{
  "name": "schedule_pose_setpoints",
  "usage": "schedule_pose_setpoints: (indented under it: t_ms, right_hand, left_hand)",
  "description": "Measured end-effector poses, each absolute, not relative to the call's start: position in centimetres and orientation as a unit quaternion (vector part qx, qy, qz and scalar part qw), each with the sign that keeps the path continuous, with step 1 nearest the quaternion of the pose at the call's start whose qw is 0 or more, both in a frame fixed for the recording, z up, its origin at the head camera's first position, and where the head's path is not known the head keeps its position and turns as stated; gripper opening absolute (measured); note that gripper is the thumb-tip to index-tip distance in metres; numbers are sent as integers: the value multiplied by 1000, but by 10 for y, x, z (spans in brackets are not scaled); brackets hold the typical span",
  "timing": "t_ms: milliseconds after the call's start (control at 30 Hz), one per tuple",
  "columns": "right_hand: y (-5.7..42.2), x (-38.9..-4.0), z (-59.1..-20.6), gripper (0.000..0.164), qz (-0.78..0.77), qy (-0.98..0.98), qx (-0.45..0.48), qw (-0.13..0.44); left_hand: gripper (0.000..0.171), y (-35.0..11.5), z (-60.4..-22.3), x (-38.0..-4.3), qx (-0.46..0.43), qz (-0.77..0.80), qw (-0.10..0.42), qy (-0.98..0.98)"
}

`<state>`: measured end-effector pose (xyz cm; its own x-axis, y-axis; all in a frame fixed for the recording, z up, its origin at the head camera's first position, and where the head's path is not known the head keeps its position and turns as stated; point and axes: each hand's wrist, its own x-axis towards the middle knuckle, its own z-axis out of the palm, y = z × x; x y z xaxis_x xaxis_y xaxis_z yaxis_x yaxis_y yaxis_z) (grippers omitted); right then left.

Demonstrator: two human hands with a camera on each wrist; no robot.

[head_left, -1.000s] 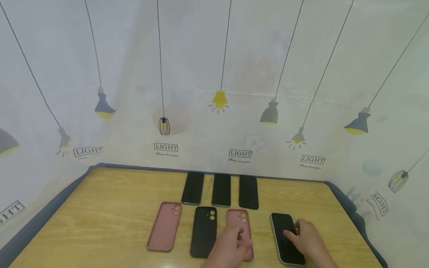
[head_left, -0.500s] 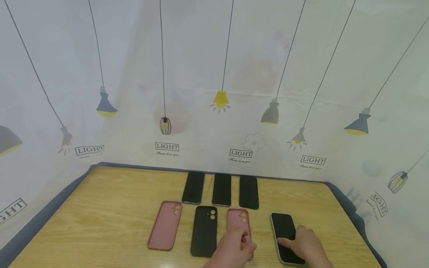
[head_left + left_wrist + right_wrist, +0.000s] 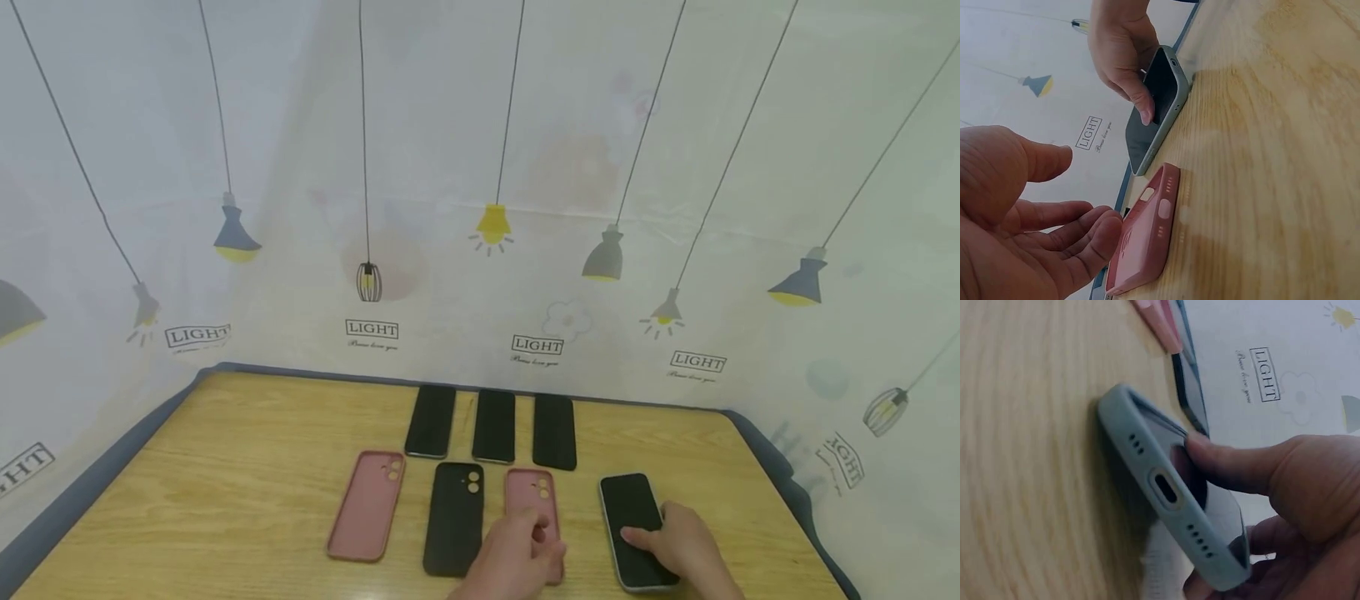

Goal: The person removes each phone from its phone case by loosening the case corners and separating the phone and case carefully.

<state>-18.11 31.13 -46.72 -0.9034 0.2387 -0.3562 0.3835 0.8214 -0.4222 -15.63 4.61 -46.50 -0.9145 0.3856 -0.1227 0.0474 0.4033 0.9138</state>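
My right hand (image 3: 686,546) grips a phone in a pale grey-green case (image 3: 1175,500), thumb pressed on its dark screen and fingers at the right edge. In the right wrist view the phone sits tilted, its right side raised, with some fingers hidden behind it. My left hand (image 3: 513,554) hovers at a pink phone case (image 3: 1147,240) lying hollow side up. Its fingers are loosely bent beside the case and the thumb stands apart, holding nothing. Left of that hand are a black phone case (image 3: 453,525) and another pink phone case (image 3: 366,508).
Three dark phones lie in a row along the table's back edge: a left one (image 3: 431,421), a middle one (image 3: 494,425) and a right one (image 3: 554,432). Behind the wooden table (image 3: 225,467) hangs a white sheet (image 3: 435,167) printed with lamps.
My right thumb has moved left across the screen, and the phone in the pale case has shifted slightly left. My left hand stays at the pink case.
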Motion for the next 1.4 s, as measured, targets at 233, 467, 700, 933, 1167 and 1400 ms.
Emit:
schedule_pose_setpoints:
  t_ms: [233, 467, 700, 933, 1167, 1400]
  right_hand:
    - [304, -178, -459, 40, -263, 957, 101, 74]
    - [291, -175, -450, 23, -267, 961, 63, 14]
    - [274, -171, -441, 22, -335, 940, 62, -36]
    - [252, -168, -431, 33, -420, 903, 73, -45]
    - [229, -168, -429, 33, -526, 842, 110, -34]
    - [216, -165, -431, 32, -598, 791, 128, -24]
  left_hand:
    - [29, 41, -464, -158, 131, 540, 165, 815]
    - [23, 39, -463, -159, 139, 546, 152, 812]
    - [16, 37, -463, -159, 154, 551, 136, 809]
    - [12, 34, -464, -161, 178, 555, 97, 807]
    - [24, 33, -462, -161, 141, 575, 111, 798]
    - [32, 33, -462, -164, 97, 600, 168, 776]
